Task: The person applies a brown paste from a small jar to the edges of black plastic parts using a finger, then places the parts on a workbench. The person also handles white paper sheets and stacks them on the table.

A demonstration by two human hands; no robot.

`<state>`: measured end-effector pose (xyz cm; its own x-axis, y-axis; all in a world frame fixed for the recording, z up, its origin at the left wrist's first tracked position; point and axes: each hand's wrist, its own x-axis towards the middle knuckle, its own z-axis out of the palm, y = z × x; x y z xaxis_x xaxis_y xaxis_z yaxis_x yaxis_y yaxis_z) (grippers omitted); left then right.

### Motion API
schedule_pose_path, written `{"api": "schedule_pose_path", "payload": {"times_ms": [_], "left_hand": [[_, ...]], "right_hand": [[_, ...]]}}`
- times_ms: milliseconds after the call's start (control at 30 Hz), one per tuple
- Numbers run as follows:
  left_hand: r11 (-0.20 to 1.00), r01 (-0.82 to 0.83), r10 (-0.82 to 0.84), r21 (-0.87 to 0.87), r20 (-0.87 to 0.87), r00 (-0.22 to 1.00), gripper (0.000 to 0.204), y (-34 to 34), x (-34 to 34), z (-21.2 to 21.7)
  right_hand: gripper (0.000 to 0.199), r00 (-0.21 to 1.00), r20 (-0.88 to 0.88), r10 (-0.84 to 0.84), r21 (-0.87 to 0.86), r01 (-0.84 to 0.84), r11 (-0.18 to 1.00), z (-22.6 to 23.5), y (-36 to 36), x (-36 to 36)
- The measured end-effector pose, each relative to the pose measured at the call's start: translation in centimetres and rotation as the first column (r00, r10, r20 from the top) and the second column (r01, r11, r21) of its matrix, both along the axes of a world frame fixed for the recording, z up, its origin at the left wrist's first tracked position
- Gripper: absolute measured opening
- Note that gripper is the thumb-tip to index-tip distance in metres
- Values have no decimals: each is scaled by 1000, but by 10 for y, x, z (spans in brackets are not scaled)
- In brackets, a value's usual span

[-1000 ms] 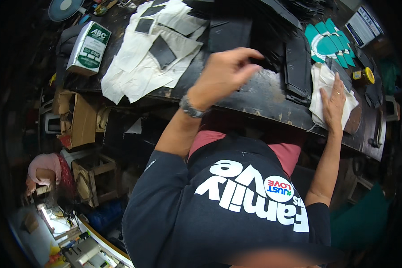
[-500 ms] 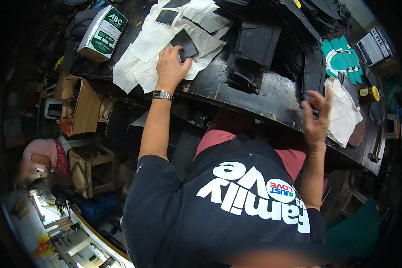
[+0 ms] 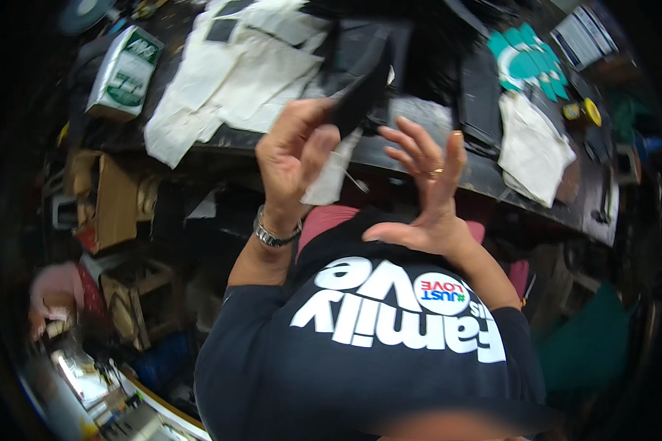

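Note:
My left hand [image 3: 296,151] is raised in front of my chest and pinches a black cut piece [image 3: 360,92] that has a white backing sheet [image 3: 331,173] hanging below it. My right hand [image 3: 426,187] is beside it with fingers spread, fingertips close to the black piece, holding nothing; a ring shows on one finger. Both hands hover over the near edge of the dark workbench [image 3: 419,143]. A metal watch [image 3: 272,234] is on my left wrist.
White cut sheets [image 3: 228,73] cover the bench's left part, and a green-and-white box [image 3: 125,73] lies at its far left. Black pieces [image 3: 478,95] are stacked in the middle, teal shapes [image 3: 526,62] and a white cloth [image 3: 533,147] to the right. Cardboard boxes [image 3: 107,198] sit below.
My left hand lifted a black piece with white backing off the white sheets and brought it toward my chest. My right hand left the bench's right side and came up beside it.

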<state>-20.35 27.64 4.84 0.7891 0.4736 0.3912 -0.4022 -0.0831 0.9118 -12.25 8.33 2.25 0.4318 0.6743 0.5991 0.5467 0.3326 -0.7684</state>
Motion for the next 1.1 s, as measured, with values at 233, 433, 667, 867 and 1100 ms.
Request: {"api": "schedule_pose_path", "payload": {"times_ms": [233, 433, 667, 867, 1100], "left_hand": [[924, 370, -371, 101, -8, 929, 43, -64, 43, -1], [896, 332, -343, 296, -16, 939, 21, -73, 66, -10], [806, 468, -420, 362, -207, 884, 19, -86, 58, -23], [790, 494, -407, 363, -292, 866, 19, -85, 55, -28], [764, 529, -435, 369, -311, 845, 20, -88, 53, -35]], "right_hand": [[93, 923, -67, -379, 84, 384, 919, 17, -47, 20], [82, 773, -336, -538, 63, 589, 806, 34, -146, 108], [83, 436, -471, -767, -214, 787, 579, -8, -215, 212], [84, 367, -509, -779, -267, 792, 548, -26, -220, 224], [83, 406, -683, -607, -139, 744, 654, -34, -231, 242]]}}
